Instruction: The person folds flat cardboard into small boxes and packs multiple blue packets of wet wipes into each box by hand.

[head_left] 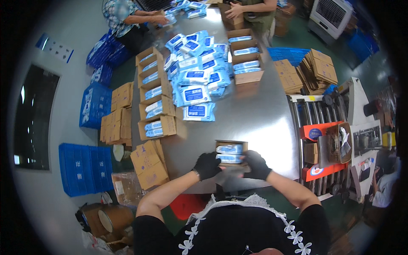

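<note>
Closest to the person, both hands wear black gloves and meet at a small open cardboard box (231, 152) that stands on the near edge of the steel table (259, 114). The left hand (207, 165) has its fingers curled around the near left corner of the box, and the right hand (256, 165) grips the near right corner in the same way. Holding it from two sides seems to keep the box steady and square. Inside it lie two blue and white wipe packs (229, 153), one behind the other, with their long sides across the box so that they fill its width.

Further out, the middle of the table is bare metal. Beyond it lies a loose heap of the same wipe packs (195, 80). On the left of this heap stands a row of filled open boxes (155, 100) along the table edge, and on the right a shorter row (245, 57).

To the right of the table is a roller conveyor (312, 127), and behind it are stacks of flat cartons (316, 70). On the floor at the left stand blue plastic crates (85, 168).

At the far end, two other people (127, 19) handle packs and boxes.
</note>
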Demonstrator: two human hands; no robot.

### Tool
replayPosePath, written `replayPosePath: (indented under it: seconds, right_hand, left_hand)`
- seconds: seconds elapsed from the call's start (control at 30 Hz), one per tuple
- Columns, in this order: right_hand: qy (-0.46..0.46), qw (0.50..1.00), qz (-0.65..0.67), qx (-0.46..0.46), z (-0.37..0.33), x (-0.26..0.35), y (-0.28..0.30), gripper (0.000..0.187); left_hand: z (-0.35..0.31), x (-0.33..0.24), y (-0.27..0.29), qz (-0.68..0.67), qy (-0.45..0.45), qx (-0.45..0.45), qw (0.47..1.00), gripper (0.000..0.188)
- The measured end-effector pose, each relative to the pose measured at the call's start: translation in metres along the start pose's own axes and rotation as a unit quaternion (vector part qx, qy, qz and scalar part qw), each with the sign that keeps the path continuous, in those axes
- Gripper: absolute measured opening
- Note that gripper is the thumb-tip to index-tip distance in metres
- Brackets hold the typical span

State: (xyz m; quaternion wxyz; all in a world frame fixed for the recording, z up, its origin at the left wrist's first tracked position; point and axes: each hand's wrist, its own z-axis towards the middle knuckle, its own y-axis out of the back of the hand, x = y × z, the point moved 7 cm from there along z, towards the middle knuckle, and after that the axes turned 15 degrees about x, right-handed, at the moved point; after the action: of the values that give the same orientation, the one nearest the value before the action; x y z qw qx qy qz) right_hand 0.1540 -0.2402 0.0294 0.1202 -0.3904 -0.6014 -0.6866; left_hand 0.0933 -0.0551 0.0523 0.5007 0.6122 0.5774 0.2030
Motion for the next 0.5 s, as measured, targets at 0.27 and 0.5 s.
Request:
replayPosePath:
  seconds: [0.27, 0.5]
  right_hand:
    - [-0.125, 0.978, 0.085, 0.14, 0.066, 0.003, -0.038, 0.03]
    - [-0.206, 0.962, -0.123, -0.127, 0.145, 0.04, 0.011, 0.041]
  left_hand:
    - [0.031, 0.07, -0.069, -0.401, -0.03, -0.134, 0.906, 0.076]
    - [0.077, 0.072, -0.129, -0.739, -0.034, -0.236, 0.629, 0.062]
